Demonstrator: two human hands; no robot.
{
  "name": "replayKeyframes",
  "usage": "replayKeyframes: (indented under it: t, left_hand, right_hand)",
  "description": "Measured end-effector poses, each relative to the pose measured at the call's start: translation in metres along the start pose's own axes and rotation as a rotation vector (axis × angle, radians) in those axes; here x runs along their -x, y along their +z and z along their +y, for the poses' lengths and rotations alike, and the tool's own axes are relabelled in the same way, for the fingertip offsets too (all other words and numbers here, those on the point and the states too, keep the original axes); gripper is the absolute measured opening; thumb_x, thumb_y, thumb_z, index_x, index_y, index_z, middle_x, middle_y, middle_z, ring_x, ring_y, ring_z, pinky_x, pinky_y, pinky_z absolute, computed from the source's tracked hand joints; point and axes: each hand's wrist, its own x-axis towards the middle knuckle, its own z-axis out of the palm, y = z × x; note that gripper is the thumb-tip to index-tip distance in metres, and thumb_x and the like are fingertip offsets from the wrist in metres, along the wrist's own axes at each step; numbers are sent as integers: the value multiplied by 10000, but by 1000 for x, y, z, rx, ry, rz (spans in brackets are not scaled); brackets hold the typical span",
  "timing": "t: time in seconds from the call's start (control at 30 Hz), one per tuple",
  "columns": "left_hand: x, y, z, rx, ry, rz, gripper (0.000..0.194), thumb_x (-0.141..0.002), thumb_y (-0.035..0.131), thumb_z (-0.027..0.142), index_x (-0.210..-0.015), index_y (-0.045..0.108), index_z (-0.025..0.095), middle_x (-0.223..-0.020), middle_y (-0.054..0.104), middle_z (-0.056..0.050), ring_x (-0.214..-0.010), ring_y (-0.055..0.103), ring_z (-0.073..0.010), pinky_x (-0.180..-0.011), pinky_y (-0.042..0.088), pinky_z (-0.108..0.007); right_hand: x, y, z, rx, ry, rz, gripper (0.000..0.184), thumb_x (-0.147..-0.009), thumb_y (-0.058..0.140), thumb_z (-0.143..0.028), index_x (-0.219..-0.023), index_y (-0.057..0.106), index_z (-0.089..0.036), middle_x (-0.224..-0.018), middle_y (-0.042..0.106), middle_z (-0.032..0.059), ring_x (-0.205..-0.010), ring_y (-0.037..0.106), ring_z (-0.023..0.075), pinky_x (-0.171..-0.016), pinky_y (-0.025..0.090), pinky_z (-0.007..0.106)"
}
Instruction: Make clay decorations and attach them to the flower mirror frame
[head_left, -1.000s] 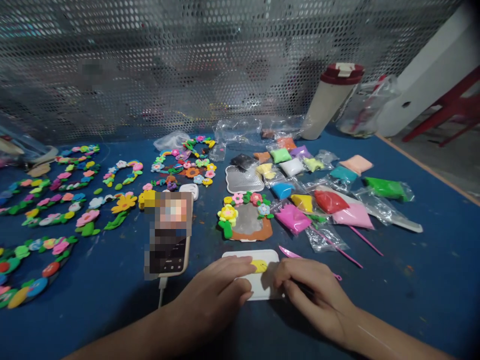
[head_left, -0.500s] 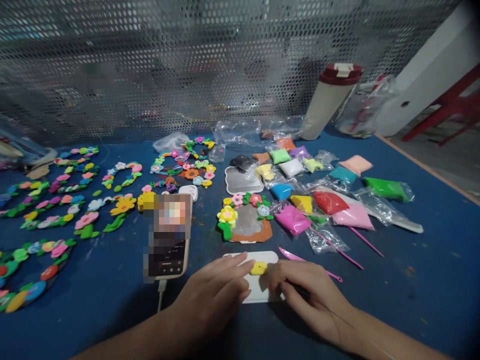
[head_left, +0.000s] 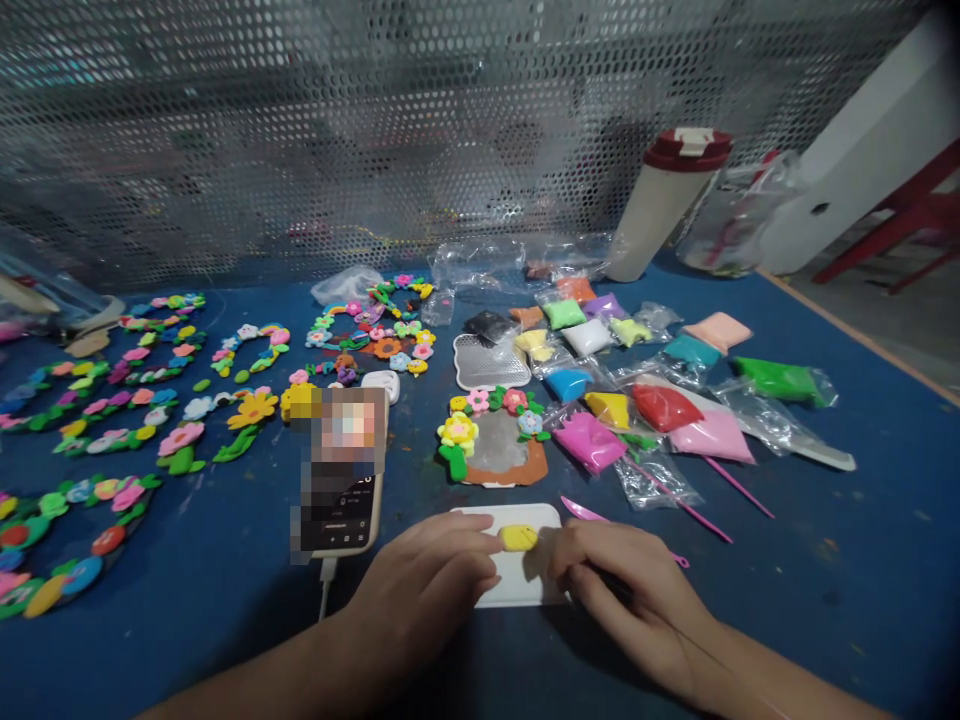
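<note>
On a white board [head_left: 517, 588] lies a small yellow piece of clay [head_left: 517, 538] with thin marks on its top. My left hand [head_left: 427, 565] rests over the board's left side, fingers stretched out, one fingertip at the clay's left edge. To the right of the clay, my right hand [head_left: 626, 575] has its fingers curled together in a pinch; what they hold is hidden. Partly under that hand is a pink clay knife [head_left: 581, 510]. Just behind the board lies a mirror frame [head_left: 525, 472] of brown clay, decorated with clay flowers.
Several bagged clay packs [head_left: 589, 440] and pink tools [head_left: 739, 487] lie at the right. A phone [head_left: 345, 510] with a cable is at the left, beside several flower-decorated frames [head_left: 82, 575]. A tumbler [head_left: 667, 210] stands at the back before a perforated metal panel [head_left: 337, 130].
My right hand has drawn slightly away from the yellow clay, and my left fingers have shifted a little. The whole view has moved slightly.
</note>
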Motion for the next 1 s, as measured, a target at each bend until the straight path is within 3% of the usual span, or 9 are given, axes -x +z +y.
replayKeyframes:
  t: [0.13,0.2,0.43,0.67,1.0]
  left_hand:
    - [2,-2,1,66,-138,-50,200,-940,412,206,-852,591,222,-945,714,11,-829,671,-129,-697,550,-219]
    - [2,-2,-1,73,-207,-48,197,-924,438,197,-829,606,236,-978,713,20,-859,673,-133,-699,555,-224]
    - [-2,10,-9,-24,-82,-67,215,-934,434,249,-786,581,201,-1024,720,-36,-1077,619,-222,-792,566,-338]
    - [-2,9,-4,-17,-82,-84,239,-958,387,314,-857,577,210,-983,731,-11,-1064,626,-236,-781,571,-383]
    - [-2,7,-3,-18,-134,-35,218,-949,413,302,-872,600,220,-966,734,-10,-981,667,-205,-751,578,-336]
  right_hand:
    - [2,-1,0,-8,-26,14,203,-845,376,-112,-745,533,-192,-662,615,7,-596,573,108,-585,442,215]
    - [2,-2,0,-7,-25,20,215,-842,367,-113,-744,543,-188,-671,625,16,-609,587,116,-599,451,227]
    - [5,-1,3,-36,5,24,225,-852,379,-106,-801,581,-190,-716,649,16,-646,612,120,-616,466,237]
    - [6,-3,2,-32,34,20,239,-874,366,-106,-836,588,-188,-768,677,31,-708,640,133,-679,491,261]
    - [1,-1,1,-25,63,29,254,-885,357,-118,-869,603,-179,-792,689,38,-708,644,134,-682,492,270]
